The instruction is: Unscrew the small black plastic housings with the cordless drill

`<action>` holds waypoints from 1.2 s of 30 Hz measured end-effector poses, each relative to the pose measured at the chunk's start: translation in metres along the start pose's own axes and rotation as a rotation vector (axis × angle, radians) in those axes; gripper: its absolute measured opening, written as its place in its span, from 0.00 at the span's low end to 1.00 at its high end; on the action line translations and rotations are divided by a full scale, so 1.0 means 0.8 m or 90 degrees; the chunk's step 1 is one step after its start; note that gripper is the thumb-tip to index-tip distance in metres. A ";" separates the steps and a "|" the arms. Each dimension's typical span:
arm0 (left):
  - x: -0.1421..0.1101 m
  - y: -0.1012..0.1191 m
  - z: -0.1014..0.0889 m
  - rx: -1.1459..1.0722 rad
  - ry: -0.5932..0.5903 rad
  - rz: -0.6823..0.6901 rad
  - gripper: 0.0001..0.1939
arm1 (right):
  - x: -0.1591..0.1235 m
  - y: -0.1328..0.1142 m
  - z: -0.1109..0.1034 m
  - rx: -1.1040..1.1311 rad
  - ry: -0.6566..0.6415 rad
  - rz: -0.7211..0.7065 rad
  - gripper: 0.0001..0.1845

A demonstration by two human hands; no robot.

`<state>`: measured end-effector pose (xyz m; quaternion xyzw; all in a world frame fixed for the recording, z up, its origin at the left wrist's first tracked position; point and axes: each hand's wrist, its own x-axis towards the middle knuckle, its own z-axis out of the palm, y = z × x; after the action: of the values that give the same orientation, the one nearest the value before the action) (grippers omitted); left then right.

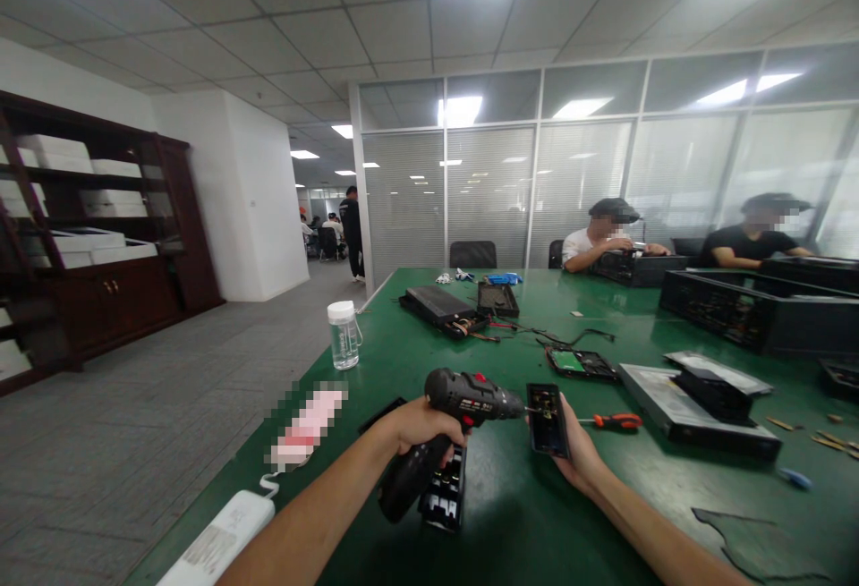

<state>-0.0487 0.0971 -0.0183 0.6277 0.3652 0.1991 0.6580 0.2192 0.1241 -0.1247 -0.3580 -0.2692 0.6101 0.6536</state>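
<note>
My left hand (429, 429) is closed round the grip of a black cordless drill (470, 396) with red details. Its bit points right and meets, or nearly meets, a small black open-topped housing (548, 425). Holding that housing tilted up toward the drill is my right hand (575, 447), fingers wrapped behind it. Gold-coloured parts show inside the housing. Below the drill lies a black part with shiny compartments (444, 498), partly hidden by the drill and my left hand. Just right of my right hand rests a screwdriver (617, 422) with an orange-and-black handle.
A clear bottle (344, 340) and a white power strip (218, 537) line the left edge. Farther back lie a black device (439, 304), loose cables and a green circuit board (570, 360). Silver-topped drives (691, 407) and a large black case (758, 309) stand right; two people work beyond.
</note>
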 end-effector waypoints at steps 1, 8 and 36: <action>0.000 0.000 0.000 -0.002 0.000 0.002 0.12 | 0.000 0.000 0.001 0.002 -0.001 0.001 0.19; 0.001 -0.002 0.000 0.005 0.001 0.008 0.13 | -0.004 -0.004 0.005 0.013 0.003 -0.002 0.19; 0.002 -0.004 -0.001 0.007 0.005 0.013 0.15 | 0.002 0.000 -0.002 0.026 -0.001 0.000 0.18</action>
<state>-0.0491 0.0985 -0.0214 0.6342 0.3626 0.2060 0.6511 0.2203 0.1255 -0.1259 -0.3441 -0.2570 0.6159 0.6604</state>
